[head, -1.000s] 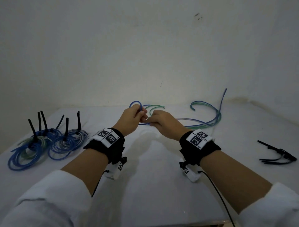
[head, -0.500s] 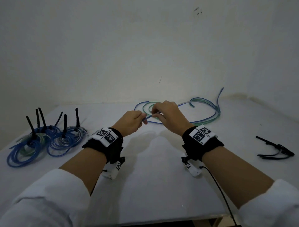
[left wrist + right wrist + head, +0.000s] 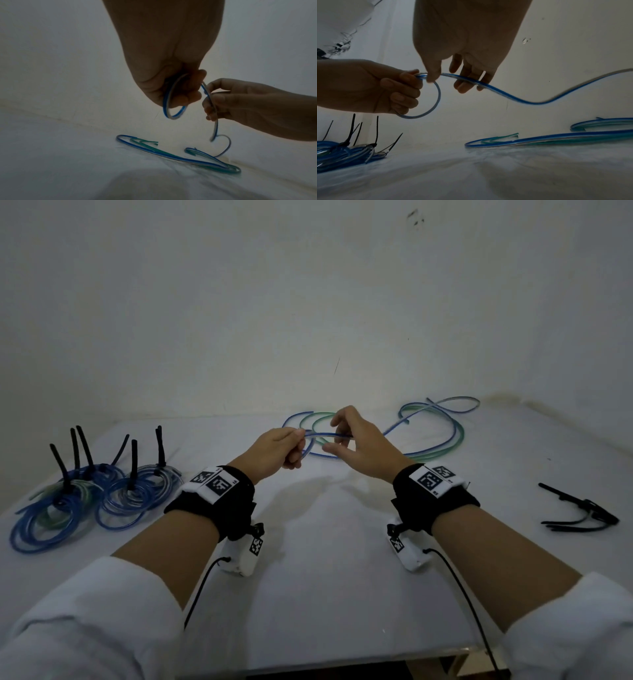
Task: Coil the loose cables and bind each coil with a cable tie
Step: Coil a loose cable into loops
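Note:
A blue cable [image 3: 329, 435] runs between both hands above the white table [image 3: 325, 577]. My left hand [image 3: 295, 447] grips a small loop of it [image 3: 169, 104], fingers curled round the coil. Close on the right, my right hand [image 3: 337, 440] pinches the same cable [image 3: 505, 94] between thumb and fingers; from there it sags away to the right. In the left wrist view the cable's tail [image 3: 223, 146] drops to the table. More loose blue and green cables [image 3: 442, 448] lie behind the hands.
Several bound blue coils [image 3: 68, 501] with black ties standing up sit at the table's left. A small bunch of loose black cable ties [image 3: 582, 508] lies at the right. A white wall rises just behind the table.
The hands have drawn slightly apart, and my right hand has slid along the blue cable. A small loop now hangs from my left hand. The cable's far end has dropped flatter.

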Tool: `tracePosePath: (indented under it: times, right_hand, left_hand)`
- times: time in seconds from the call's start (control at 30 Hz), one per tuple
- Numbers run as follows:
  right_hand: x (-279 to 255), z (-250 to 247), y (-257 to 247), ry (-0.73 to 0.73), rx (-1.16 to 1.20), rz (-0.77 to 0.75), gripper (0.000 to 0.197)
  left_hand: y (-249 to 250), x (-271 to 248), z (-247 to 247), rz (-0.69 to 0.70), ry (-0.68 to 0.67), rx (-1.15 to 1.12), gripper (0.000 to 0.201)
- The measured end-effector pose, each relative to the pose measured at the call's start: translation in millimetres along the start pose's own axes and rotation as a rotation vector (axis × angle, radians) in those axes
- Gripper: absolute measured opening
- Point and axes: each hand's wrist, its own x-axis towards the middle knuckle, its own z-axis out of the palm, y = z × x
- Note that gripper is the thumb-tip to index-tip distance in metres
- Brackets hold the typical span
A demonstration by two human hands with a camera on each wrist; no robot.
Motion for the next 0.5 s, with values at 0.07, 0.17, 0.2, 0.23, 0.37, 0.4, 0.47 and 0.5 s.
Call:
tracePosePath:
  times: [0.07,0.17,0.2,0.23,0.37,0.4,0.47,0.5]
  right_hand:
    - [0,-2,3,0.048,0.007,-0.009,0.023]
    - [1,-4,7,0.120,-0.082,-0.025,0.009]
    - [2,-4,8,0.128,-0.133,-0.033,0.007]
    - [3,-3,9,0.130,-0.194,-0.030,0.006]
    - [5,-3,17,0.124,-0.314,0.093,0.010]
    - [6,-4,19,0.126,-0.315,0.140,0.012]
    - [5,-8,16,0.089,-0.263,0.209,0.015]
    - [5,-10,13,0.046,-0.221,0.230,0.019]
  left_hand:
    - [2,0,-2,0.005,0.045,-0.082,0.039]
    - [6,0,-4,0.004,0.076,-0.141,0.040]
    - [8,0,-4,0.004,0.074,-0.156,0.040]
    - [9,0,-3,0.005,0.071,-0.176,0.041]
    - [17,4,-5,-0.013,0.093,-0.362,0.035]
    - [19,5,-6,-0.010,0.104,-0.399,0.033]
    - [21,6,-7,0.006,0.118,-0.443,0.031]
    - [22,6,-6,0.024,0.122,-0.456,0.031]
